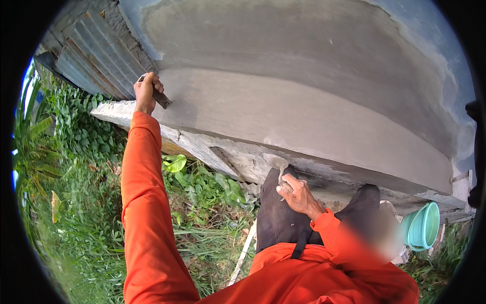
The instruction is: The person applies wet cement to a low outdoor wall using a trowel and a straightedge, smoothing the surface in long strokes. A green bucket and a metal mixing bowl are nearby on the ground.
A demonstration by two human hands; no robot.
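Note:
At the far left end of a low cement-plastered ledge point(304, 109), my left hand point(146, 91) is closed around a plastering float point(162, 99). Its dark, narrow edge rests against or very close to the smooth grey surface. My left arm is stretched out. Nearer my body, my right hand point(299, 196) grips the handle of a small trowel point(277, 162). The trowel's cement-coated blade points away from me, over the ledge's rough front edge, close to my knee. Whether the blade touches the edge, I cannot tell.
Behind the ledge rises a plastered wall point(304, 40) with damp, darker patches. Rusty corrugated metal sheets point(101, 55) stand at the upper left. Grass and leafy plants point(86, 228) cover the ground to the left. Turquoise buckets point(421, 227) sit at the right, and a pale strip point(244, 253) lies beside my leg.

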